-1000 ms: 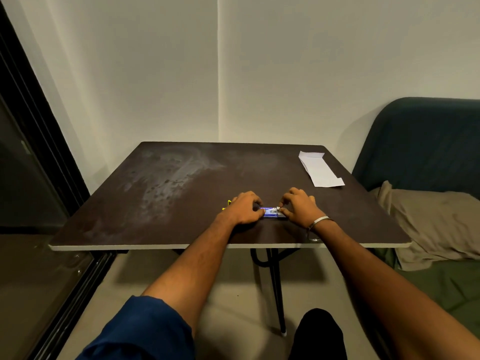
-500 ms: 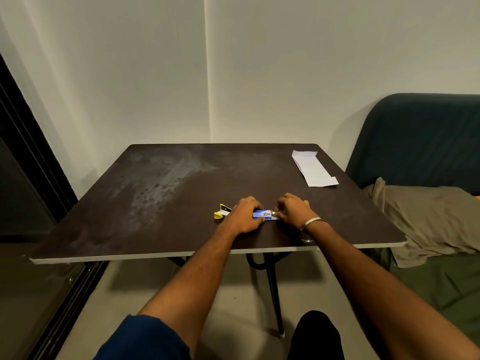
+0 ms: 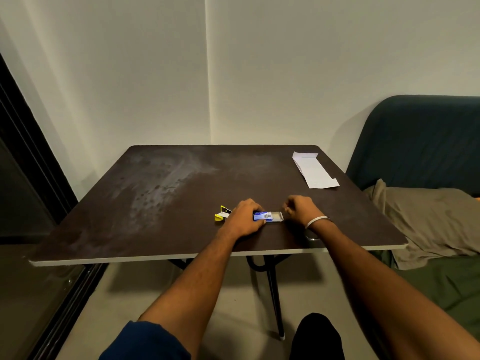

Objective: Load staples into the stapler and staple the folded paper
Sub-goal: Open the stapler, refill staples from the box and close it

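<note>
Matt dark table point(image 3: 181, 203) with dusty smears, white paper point(image 3: 315, 170), cardboard staple box point(image 3: 268, 216)

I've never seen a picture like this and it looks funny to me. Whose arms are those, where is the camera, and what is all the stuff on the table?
The camera sits on a person's head and looks down, so you see their own two arms reaching out. There is no machine here, only bare hands. The left hand holds down a small blue box of staples on the dark table. The right hand is closed at the end of the box's inner tray, which sticks out of the box. A yellow stapler lies just left of the left hand. The folded paper waits at the far right corner. A sofa stands beside the table.
</note>
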